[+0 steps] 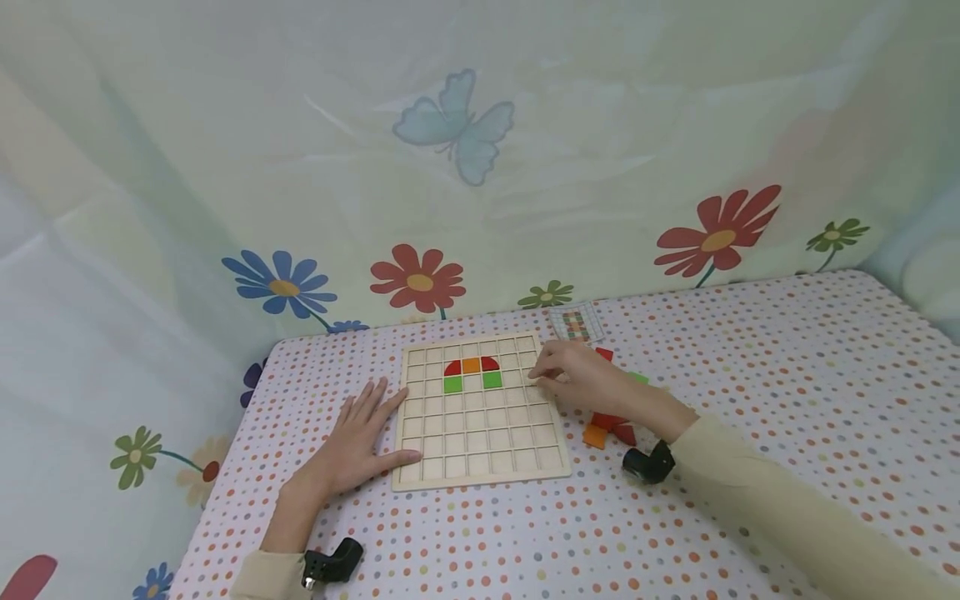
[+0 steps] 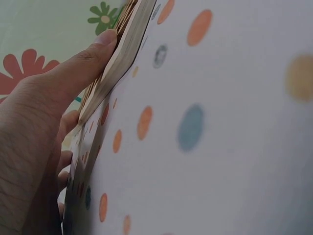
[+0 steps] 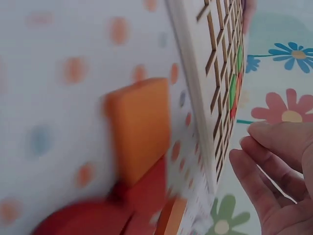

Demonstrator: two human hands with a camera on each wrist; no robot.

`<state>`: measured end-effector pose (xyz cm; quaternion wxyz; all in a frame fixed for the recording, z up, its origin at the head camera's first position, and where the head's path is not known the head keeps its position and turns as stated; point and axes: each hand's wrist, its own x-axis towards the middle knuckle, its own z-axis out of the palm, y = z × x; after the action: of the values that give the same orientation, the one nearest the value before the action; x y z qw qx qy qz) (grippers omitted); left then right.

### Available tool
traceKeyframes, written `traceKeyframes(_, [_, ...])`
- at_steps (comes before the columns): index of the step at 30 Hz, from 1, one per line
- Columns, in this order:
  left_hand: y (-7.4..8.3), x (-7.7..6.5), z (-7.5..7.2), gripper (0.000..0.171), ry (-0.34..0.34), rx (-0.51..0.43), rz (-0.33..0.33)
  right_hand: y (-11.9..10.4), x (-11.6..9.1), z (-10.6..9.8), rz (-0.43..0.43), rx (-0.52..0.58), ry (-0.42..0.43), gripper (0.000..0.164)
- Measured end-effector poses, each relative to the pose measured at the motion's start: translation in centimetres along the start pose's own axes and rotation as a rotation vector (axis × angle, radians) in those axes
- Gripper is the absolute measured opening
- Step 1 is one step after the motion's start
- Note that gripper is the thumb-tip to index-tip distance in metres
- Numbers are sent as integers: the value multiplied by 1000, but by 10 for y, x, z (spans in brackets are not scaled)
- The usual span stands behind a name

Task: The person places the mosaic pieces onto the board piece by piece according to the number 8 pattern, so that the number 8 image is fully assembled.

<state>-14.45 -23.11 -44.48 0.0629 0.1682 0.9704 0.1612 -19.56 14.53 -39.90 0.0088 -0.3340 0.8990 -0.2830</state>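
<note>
A pale wooden grid board lies on the dotted table. In its upper cells sit two red rounded pieces, the right one beside an orange square, with green squares below. My left hand lies spread at the board's left side, its thumb on the frame and index fingertip at the edge. Over the board's right border hovers my right hand, fingers loosely bent. In the right wrist view no piece shows between the right fingers.
Right of the board, partly under the right forearm, lie loose pieces: an orange one, red ones and a green one. A printed pattern card is behind the board's far right corner. A flowered cloth hangs behind the table.
</note>
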Motion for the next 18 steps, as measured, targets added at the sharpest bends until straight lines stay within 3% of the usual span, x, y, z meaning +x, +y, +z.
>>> traceKeyframes(9, [-4, 0, 2, 101, 22, -11, 14, 7, -51, -13, 14, 7, -62, 11])
traceKeyframes(18, [-5, 2, 4, 101, 18, -8, 16, 16, -99, -15, 101, -91, 15, 16])
